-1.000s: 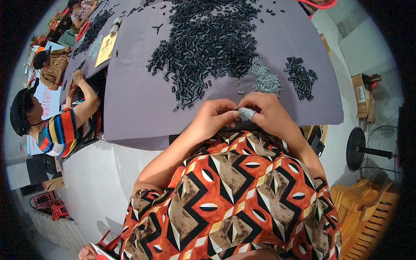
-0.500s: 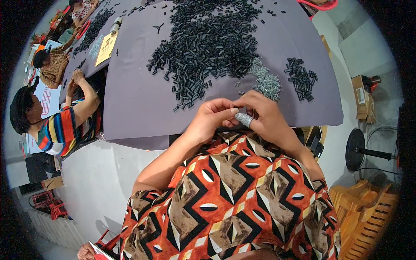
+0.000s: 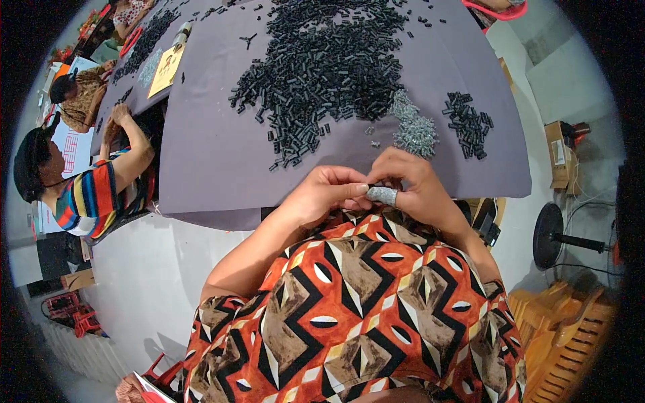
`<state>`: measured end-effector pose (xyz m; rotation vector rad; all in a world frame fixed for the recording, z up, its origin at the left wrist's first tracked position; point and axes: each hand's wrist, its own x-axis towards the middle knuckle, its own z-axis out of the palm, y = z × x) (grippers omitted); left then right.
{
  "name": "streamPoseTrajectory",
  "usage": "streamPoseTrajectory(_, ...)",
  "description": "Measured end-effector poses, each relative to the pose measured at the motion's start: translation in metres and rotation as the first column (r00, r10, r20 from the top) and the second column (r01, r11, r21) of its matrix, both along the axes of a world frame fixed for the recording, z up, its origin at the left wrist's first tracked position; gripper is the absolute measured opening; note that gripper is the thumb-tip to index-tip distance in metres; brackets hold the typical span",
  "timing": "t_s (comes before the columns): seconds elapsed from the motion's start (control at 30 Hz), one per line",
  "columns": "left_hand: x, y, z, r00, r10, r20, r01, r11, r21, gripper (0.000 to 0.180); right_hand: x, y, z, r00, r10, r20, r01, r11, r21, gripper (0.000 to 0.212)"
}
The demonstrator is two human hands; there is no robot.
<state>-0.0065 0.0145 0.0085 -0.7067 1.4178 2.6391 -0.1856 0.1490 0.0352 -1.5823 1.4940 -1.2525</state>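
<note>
My left hand (image 3: 321, 193) and my right hand (image 3: 415, 188) meet fingertip to fingertip at the table's near edge, in front of my patterned shirt. Both are closed in a pinch around a small black piece (image 3: 371, 187), mostly hidden by the fingers. Grey tape (image 3: 383, 195) wraps my right thumb. Just beyond my right hand lies a heap of small silvery metal parts (image 3: 414, 131), with a few loose ones beside it. A large pile of short black cylindrical pieces (image 3: 329, 74) spreads farther back. To the right sits a smaller group of black pieces (image 3: 467, 125).
The grey cloth-covered table (image 3: 208, 148) stretches ahead. Along the left, a person in a striped shirt (image 3: 101, 191) and others sit at an adjoining table with a yellow card (image 3: 165, 72). A black round-based stand (image 3: 549, 235) and wooden chairs (image 3: 571, 342) stand at right.
Both hands have come slightly nearer to my body, still pinched together. My right thumb has turned to lie flatter. At left, a seated person's arm has drawn back from the table.
</note>
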Motion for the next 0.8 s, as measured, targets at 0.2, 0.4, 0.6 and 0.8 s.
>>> streamPoseTrajectory(0.2,0.001,-0.005,0.0,0.996,-0.085,-0.027,0.081,0.988,-0.134,0.015,-0.001,-0.002,-0.004,0.999,0.041,0.022,-0.042,0.999,0.012,0.015)
streamPoseTrajectory(0.4,0.006,-0.015,-0.011,0.965,0.253,-0.067,-0.257,0.963,-0.075,0.011,-0.04,-0.019,-0.013,0.884,-0.35,-0.31,0.335,0.937,-0.102,0.022)
streamPoseTrajectory(0.6,0.005,-0.018,-0.016,0.944,0.318,-0.083,-0.325,0.941,-0.089,0.009,-0.035,-0.047,-0.014,0.798,-0.236,-0.555,0.229,0.97,-0.084,0.018)
streamPoseTrajectory(0.8,0.006,-0.02,-0.018,0.94,0.333,-0.078,-0.34,0.935,-0.099,0.01,-0.03,-0.058,-0.027,0.701,-0.225,-0.676,0.288,0.957,-0.02,0.018)
